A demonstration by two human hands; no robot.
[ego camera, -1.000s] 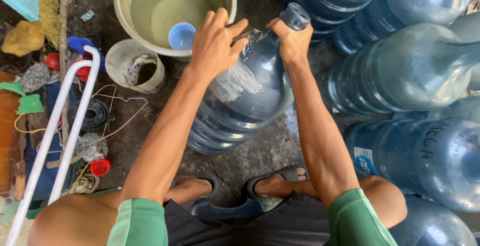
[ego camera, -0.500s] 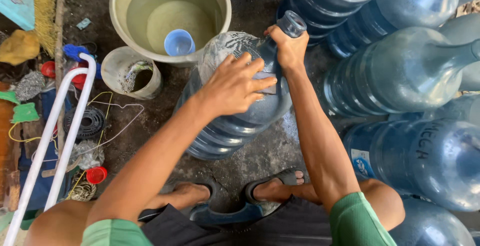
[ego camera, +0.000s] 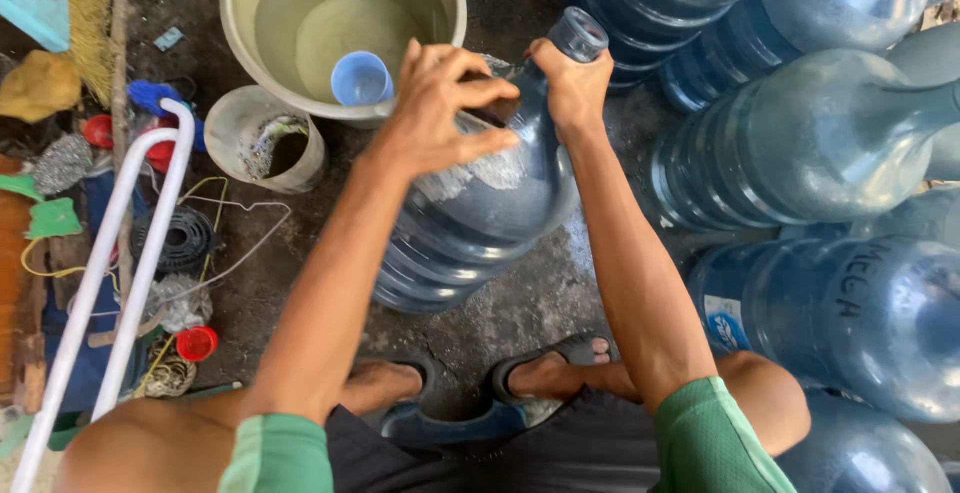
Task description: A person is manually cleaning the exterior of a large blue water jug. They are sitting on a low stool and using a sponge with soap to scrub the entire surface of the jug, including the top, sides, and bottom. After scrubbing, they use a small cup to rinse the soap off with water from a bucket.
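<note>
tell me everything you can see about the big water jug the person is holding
The water jug is a large, translucent blue plastic bottle with ribbed rings round its lower body, a narrow open neck and whitish residue or scuffing on its shoulder. It is tilted, its neck pointing up and away toward the beige basin, its base on the wet concrete floor. The right hand grips the neck; the left hand rests over the shoulder. It looks nearly empty.

Left hand (ego camera: 437, 113) spreads loosely over the water jug's (ego camera: 480, 218) shoulder (fingers curled); right hand (ego camera: 572, 83) clamps its neck.
</note>
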